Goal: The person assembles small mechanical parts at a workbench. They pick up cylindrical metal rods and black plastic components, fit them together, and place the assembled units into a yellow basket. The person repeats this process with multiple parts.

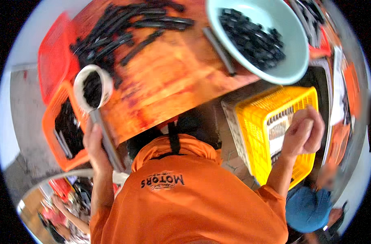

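Note:
My left hand is closed around a long grey tube-like bar near the table's front left corner. The bar's upper end reaches the rim of a white cup with small black pieces inside. Above the yellow crate, on the right, my right hand is closed with its fingers curled in. Whatever may be inside that hand is hidden. The crate holds a white sheet or packet with dark print. A similar grey bar lies on the table beside a pale blue basin of short black pieces.
Long black strips are heaped on the orange table. To the left stand a red basket and an orange basket with dark pieces. Other people sit behind, one in a blue top.

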Demonstrator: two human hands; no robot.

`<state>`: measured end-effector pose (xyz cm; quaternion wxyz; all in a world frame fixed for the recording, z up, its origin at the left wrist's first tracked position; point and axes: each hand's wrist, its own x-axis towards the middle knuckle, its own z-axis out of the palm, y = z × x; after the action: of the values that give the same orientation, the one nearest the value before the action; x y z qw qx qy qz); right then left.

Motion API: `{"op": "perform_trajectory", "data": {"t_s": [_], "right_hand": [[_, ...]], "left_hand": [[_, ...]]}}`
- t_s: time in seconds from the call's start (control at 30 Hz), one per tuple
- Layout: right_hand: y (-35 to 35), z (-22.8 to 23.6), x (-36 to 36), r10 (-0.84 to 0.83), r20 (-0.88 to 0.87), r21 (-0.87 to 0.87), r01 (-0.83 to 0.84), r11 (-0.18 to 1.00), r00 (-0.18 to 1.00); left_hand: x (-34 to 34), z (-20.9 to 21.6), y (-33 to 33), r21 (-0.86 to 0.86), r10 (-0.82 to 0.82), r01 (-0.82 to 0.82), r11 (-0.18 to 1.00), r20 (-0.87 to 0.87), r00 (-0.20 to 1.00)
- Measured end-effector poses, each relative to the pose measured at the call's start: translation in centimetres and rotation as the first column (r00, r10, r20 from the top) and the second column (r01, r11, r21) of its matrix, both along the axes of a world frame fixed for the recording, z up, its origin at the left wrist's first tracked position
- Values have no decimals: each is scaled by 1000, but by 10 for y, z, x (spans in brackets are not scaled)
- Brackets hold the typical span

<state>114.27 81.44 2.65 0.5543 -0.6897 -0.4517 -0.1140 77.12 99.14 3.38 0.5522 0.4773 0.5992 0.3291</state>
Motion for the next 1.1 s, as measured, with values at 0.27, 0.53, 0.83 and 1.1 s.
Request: {"op": "perform_trajectory", "data": {"t_s": [0.27, 0.53, 0.83, 1.1], "right_hand": [[146, -38, -99, 695, 2, -440, -624, 646, 719], [273, -49, -134, 582, 71, -783, -317, 536, 810], [209, -63, -136, 582, 74, -839, -265, 475, 809], [165, -65, -133, 413, -404, -579, -577, 576, 816]], "left_hand": [[-12, -19, -4, -174, 98, -47, 984, 295, 950], [-10, -33, 2, -223, 88, 15, 975, 445, 891], [-14, -45, 3, -275, 164, -29, 961, 481, 861], [6, -63, 9, -197, 117, -28, 980, 452, 884]]}}
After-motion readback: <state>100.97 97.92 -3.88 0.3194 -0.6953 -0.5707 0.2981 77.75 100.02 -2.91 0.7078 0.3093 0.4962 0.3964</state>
